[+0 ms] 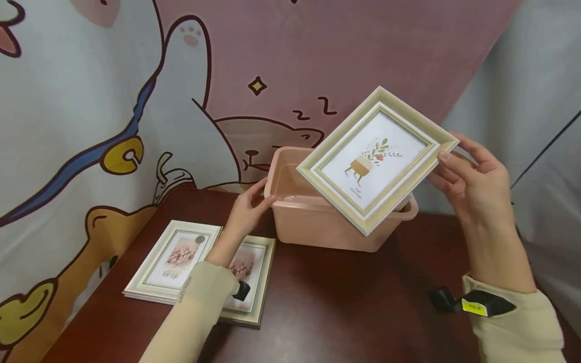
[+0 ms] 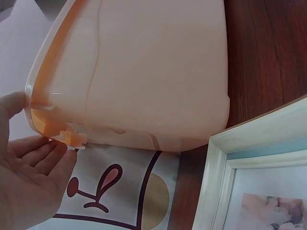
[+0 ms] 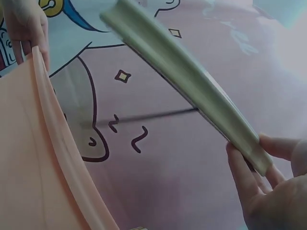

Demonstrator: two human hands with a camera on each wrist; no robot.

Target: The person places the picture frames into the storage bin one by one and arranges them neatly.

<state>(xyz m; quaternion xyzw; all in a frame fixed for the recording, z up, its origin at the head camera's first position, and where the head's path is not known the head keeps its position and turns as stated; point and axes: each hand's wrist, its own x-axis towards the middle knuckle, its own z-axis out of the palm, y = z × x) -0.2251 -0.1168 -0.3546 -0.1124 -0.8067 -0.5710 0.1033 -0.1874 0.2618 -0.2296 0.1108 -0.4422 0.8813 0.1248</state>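
My right hand (image 1: 483,191) pinches a cream-gold picture frame (image 1: 376,159) at its right corner, thumb on the front and fingers behind. The frame is tilted and raised, overlapping the pink plastic bin (image 1: 327,227) in the head view; its print shows a plant in a legged pot. Seen edge-on in the right wrist view, the frame (image 3: 192,91) stands apart from the bin's rim (image 3: 57,129). My left hand (image 1: 245,212) grips the bin's left rim between thumb and fingers, and the left wrist view shows the fingertips (image 2: 67,160) under that rim.
Left of the bin, a white picture frame (image 1: 170,259) with a pink flower print lies on the dark red-brown table (image 1: 327,312). Beside it lies another cream frame (image 1: 256,282), partly behind my left forearm. A cartoon-print curtain (image 1: 363,45) hangs behind the table.
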